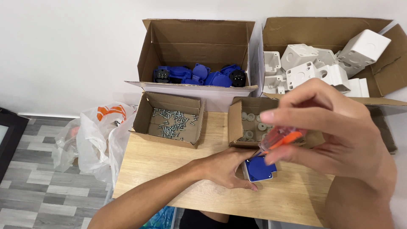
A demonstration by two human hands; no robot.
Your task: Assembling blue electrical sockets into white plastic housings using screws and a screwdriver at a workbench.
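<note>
My left hand (227, 168) rests on the wooden table (152, 163) and steadies a white box with a blue socket insert (260, 169). My right hand (335, 131) is raised close to the camera, above that box, gripping a screwdriver with a clear and orange handle (280, 139). The screwdriver's shaft points down toward the blue insert; its tip is hidden behind the fingers.
A small cardboard box of screws (171, 121) and another holding small white plugs (250, 123) stand behind the work. Further back, one large carton holds blue socket inserts (199, 76), another white housings (322, 68). A white plastic bag (99, 135) hangs at the table's left.
</note>
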